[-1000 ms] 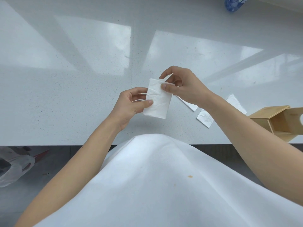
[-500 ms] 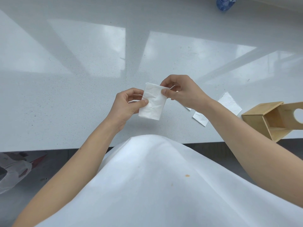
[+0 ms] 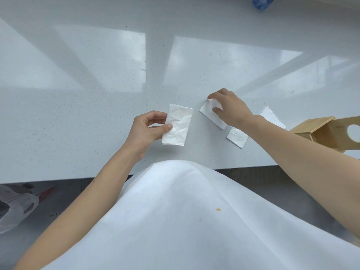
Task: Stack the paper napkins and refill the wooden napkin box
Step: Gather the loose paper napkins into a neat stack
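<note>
My left hand pinches a folded white napkin stack by its left edge, just above the white table. To its right, my right hand rests on another folded napkin lying on the table, thumb and fingers closing on it. Two more napkins lie further right: one below my right wrist and one behind my forearm. The wooden napkin box lies on its side at the right edge, its round-holed panel facing me.
The white speckled table has its front edge close to my body. A blue plastic bottle sits at the far back right. A plastic bag lies on the floor at lower left. My white apron fills the foreground.
My right hand let go of the napkin stack and moved right onto a loose napkin on the table. My left hand alone holds the stack now.
</note>
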